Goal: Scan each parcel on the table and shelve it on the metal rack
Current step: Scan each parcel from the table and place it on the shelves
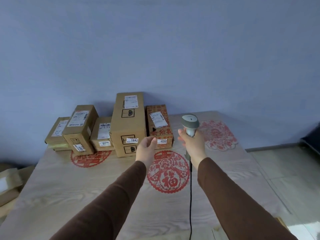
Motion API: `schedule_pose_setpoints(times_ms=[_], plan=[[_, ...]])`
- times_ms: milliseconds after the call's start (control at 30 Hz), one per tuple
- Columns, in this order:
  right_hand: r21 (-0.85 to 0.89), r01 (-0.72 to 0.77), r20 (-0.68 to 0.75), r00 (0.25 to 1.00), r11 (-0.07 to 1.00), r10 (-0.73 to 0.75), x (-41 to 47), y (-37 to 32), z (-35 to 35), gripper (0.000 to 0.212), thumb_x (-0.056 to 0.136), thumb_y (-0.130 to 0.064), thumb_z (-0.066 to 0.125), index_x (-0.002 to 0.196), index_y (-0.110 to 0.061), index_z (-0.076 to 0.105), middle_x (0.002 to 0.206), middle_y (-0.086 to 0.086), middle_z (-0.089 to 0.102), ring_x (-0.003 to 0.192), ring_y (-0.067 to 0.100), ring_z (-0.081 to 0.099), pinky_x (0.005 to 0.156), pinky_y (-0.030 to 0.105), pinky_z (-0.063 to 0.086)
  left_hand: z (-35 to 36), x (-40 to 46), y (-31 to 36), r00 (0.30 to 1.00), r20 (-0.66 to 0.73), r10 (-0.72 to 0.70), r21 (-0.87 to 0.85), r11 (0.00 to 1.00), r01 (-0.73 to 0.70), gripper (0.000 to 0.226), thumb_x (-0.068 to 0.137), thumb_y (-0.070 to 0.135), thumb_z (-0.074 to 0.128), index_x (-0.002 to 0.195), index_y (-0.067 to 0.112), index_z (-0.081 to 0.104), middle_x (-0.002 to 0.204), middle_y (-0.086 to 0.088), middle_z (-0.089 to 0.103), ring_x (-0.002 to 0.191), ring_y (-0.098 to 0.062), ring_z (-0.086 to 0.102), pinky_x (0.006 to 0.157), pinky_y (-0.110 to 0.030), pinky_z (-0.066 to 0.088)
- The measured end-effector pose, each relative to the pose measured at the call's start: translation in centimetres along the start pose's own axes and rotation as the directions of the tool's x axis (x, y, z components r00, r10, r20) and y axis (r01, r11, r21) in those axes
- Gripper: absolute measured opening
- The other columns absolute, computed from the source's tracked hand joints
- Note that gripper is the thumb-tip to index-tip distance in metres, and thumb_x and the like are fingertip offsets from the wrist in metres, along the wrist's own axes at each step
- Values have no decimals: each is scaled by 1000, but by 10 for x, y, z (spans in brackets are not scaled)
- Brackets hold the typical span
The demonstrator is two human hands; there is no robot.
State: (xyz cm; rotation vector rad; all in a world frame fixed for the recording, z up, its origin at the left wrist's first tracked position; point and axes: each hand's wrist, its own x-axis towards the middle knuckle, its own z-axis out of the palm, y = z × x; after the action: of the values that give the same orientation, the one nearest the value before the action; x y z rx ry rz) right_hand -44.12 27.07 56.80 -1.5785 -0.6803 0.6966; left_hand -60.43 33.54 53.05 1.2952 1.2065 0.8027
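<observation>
Several cardboard parcels stand in a row at the back of the table [72, 193], against the wall. The tallest box [129, 125] carries a tag reading 1042. To its right sits a red-printed box [158, 122] tagged 4068. My left hand [146, 149] reaches out with relaxed, slightly curved fingers between these two boxes, just in front of them, holding nothing. My right hand [192, 144] grips the handle of a grey barcode scanner [190, 122], held upright to the right of the red-printed box. The scanner's black cable [190, 196] hangs down toward me.
Three more labelled boxes [81, 129] stand left of the tall one. Red paper-cut designs [168, 172] lie flat on the tabletop. More cardboard parcels [8, 186] sit low at the far left. Tiled floor [285, 163] and a dark object [311, 137] are at the right.
</observation>
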Motion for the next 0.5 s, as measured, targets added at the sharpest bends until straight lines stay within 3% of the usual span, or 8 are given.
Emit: schedule_pose_setpoints(times_ms=[67,133,333,500], plan=[[11,-35,41,999,999,34,33,11,3,12,96,-28,74,104,-22,68,100,-3,75,98,19,75,97,50,57,18,24,-2,1000,-23,-19,14,1000,19,39,109,33,50,143,16,56,137,-6,65,124,-21,62,110,-42,50],[12,-47,72,996,999,46,64,24,8,18,95,-29,74,109,-18,69,100,-2,75,102,21,72,95,46,56,34,47,-4,998,-48,-44,12,999,45,47,110,31,46,154,17,46,147,-8,60,133,-25,58,116,-47,46],[18,-156,111,982,988,153,133,65,30,20,96,-34,72,110,-19,69,96,-3,72,95,17,67,78,32,48,62,108,-15,986,-145,-83,103,990,99,61,111,31,42,166,17,19,171,-6,26,157,-23,27,128,-41,25],[6,-237,102,967,971,235,173,100,43,16,95,-32,74,105,-21,68,94,-5,72,94,17,68,76,29,47,67,153,-35,961,-154,-231,109,962,249,66,111,34,40,167,18,10,171,-12,25,156,-31,27,127,-44,26]])
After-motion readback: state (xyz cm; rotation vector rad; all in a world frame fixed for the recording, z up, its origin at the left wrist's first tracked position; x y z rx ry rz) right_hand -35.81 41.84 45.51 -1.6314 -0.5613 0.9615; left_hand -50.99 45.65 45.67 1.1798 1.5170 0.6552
